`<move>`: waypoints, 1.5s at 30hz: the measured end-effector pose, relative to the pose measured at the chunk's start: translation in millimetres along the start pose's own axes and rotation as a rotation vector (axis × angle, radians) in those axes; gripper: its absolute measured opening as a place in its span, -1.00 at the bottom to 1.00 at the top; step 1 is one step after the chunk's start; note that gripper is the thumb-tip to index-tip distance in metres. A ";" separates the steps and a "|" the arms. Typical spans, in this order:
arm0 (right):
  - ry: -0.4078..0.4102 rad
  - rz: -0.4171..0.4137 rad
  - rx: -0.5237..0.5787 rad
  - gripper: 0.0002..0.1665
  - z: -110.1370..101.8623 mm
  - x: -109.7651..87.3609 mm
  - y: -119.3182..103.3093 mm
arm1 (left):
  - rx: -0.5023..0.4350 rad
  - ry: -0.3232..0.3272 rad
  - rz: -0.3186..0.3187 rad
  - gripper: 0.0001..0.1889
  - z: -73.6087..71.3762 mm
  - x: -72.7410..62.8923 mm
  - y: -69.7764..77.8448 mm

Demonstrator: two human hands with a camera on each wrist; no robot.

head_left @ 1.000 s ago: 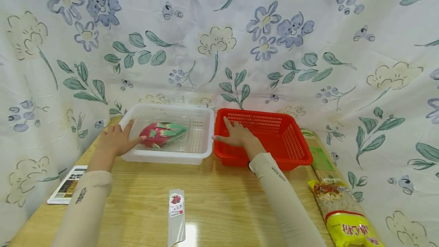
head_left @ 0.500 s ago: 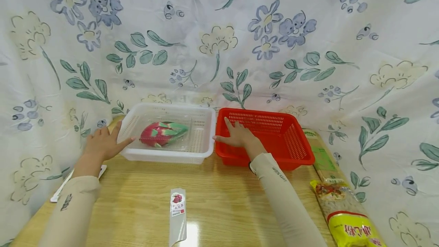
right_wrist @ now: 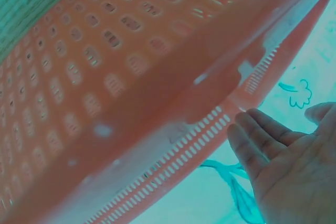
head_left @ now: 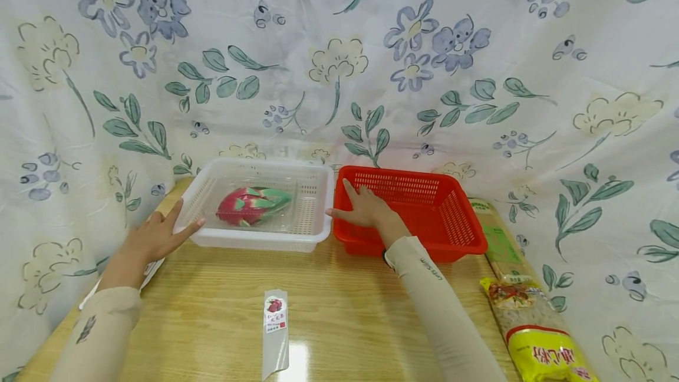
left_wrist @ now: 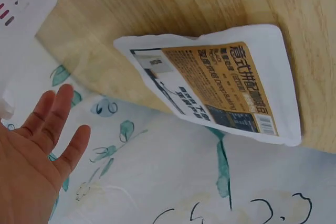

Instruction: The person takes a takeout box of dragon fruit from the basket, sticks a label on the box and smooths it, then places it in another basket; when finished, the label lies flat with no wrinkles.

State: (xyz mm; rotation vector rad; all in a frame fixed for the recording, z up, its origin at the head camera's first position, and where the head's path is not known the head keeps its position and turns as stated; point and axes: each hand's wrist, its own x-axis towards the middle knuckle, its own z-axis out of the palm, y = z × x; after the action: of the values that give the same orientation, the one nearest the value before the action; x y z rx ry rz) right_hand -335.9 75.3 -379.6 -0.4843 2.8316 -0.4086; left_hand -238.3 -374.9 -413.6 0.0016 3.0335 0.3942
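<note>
A white basket stands at the back of the table, with a dragon fruit in a clear plastic box inside it. By its left end is my left hand, fingers spread and holding nothing; whether the fingertips touch the rim I cannot tell. Against the white basket's right side stands a red basket with nothing inside. My right hand reaches over its left end, index finger extended, thumb pointing to the white rim. In the right wrist view, its fingers are straight beside the perforated wall.
A white pouch with a brown label lies at the table's left edge, partly under my left forearm. At front centre lies a grey strip with a dragon fruit sticker. Two food packets, one green and one yellow, line the right edge.
My left hand has moved left and slightly down, away from the clear box and out to the white basket's left end. The right hand has barely moved.
</note>
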 end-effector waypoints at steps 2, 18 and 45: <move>0.006 -0.004 -0.006 0.24 0.8 0.9 -1.8 | -0.013 -0.028 -0.004 0.02 0.1 -0.4 -2.0; 0.122 -0.197 -0.101 0.19 10.1 10.2 -23.9 | -0.013 -0.094 -0.010 0.03 6.5 3.3 -6.0; 0.071 -0.302 -0.113 0.23 25.0 24.1 -65.3 | -0.038 -0.067 -0.014 0.03 7.1 -0.3 -2.4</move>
State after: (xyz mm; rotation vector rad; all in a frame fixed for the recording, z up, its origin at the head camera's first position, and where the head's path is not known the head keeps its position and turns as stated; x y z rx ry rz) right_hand -332.2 1.9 -387.1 -0.9452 2.8655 -0.3262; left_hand -237.5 -375.4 -421.1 -0.0091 2.9577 0.4406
